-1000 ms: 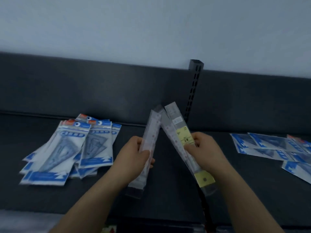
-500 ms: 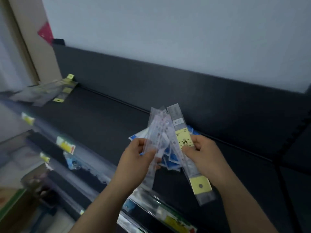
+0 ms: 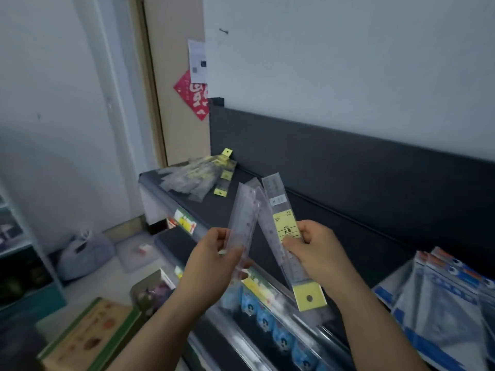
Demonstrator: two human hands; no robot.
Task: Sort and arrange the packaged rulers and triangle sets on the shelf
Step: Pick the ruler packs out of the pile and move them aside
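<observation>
My left hand [image 3: 211, 266] grips a clear packaged ruler [image 3: 245, 215] that points up and to the right. My right hand [image 3: 318, 253] holds two or more packaged rulers [image 3: 281, 212] with yellow labels, their yellow hang tab [image 3: 309, 297] pointing down. Both hands are above the front edge of the dark shelf [image 3: 267, 194]. A pile of packaged rulers [image 3: 199, 175] lies at the shelf's far left end. Blue-and-white triangle set packs [image 3: 442, 303] lie on the shelf at the right.
The shelf's dark back panel [image 3: 348, 167] stands against a white wall. Lower shelves [image 3: 267, 325] with price tags and blue packets run below the front edge. A cardboard box [image 3: 88, 336] and a bag [image 3: 83, 253] sit on the floor at the left.
The view has swung left, bringing the shelf's left end and its ruler pile into sight. The rulers in my two hands have spread apart into a V.
</observation>
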